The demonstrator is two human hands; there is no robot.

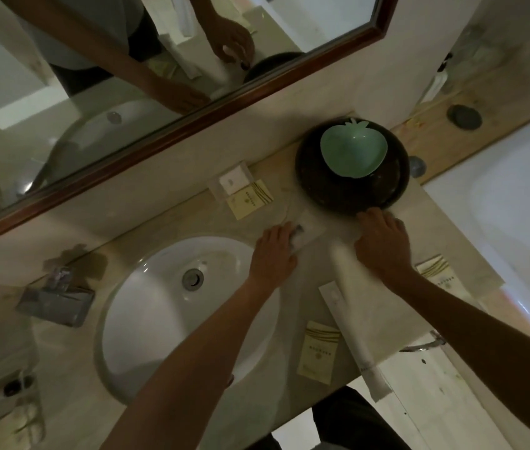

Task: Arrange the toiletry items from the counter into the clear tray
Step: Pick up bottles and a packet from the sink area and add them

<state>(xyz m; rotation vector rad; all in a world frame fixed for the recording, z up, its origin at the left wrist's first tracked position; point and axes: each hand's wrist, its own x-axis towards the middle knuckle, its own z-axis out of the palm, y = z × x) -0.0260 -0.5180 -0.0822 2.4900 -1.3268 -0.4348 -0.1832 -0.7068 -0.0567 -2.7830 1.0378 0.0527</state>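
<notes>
At the far left a clear holder point(54, 302) sits on the worktop point(166, 219), with the white sink point(172, 306) just right of it. Beyond the sink, against the wall under the mirror point(159, 76), the clear tray point(229, 181) holds a white packet point(233, 182), and a cream packet point(250, 198) lies half in it, touching that white one. The left hand point(273, 251) lies palm down near the sink's right rim, its fingers point(281, 233) nearly straight and close together, pressing on the near end of a small white sachet point(310, 230). Near the worktop's front edge lie another cream packet point(319, 350) and, just beside it, a long white sleeve point(351, 336). The right hand point(382, 243) rests knuckles up, fingers bent down over a blurred white item point(343, 259); whether they grip it I cannot tell. Its fingertips reach the rim of the dark round bowl point(351, 193), which holds a green apple-shaped dish point(353, 151). A third cream packet point(435, 272) lies right of that wrist.
</notes>
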